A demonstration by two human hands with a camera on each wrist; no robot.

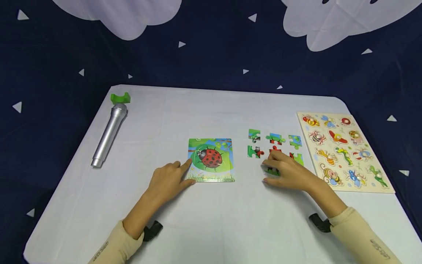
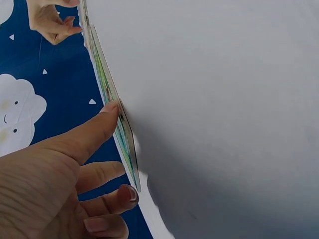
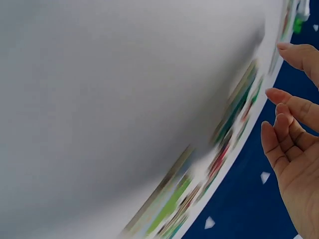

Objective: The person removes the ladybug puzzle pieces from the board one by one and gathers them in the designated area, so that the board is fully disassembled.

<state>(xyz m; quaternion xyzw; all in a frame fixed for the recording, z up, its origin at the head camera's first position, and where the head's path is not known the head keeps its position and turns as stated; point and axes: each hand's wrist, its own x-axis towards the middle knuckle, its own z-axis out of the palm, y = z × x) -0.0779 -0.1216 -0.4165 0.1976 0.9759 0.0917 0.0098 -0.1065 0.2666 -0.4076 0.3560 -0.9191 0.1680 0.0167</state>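
Observation:
A square ladybug picture board (image 1: 211, 175) lies flat in the middle of the white table. My left hand (image 1: 169, 182) rests at its left side, index fingertip on the left edge and thumb at the near left corner. To the right, loose jigsaw pieces (image 1: 254, 134) are laid out in rows. My right hand (image 1: 290, 171) is over the nearer pieces and partly hides them. In the right wrist view, its fingers (image 3: 299, 108) are apart from the thumb with nothing between them, above a blurred row of pieces (image 3: 172, 204).
A pale wooden board with insect pictures (image 1: 346, 154) lies at the right, close to the right forearm. At the left are a silver toy microphone (image 1: 110, 135) and a green curved block (image 1: 120, 98). A dark blue cloth (image 1: 211, 55) hangs behind the table.

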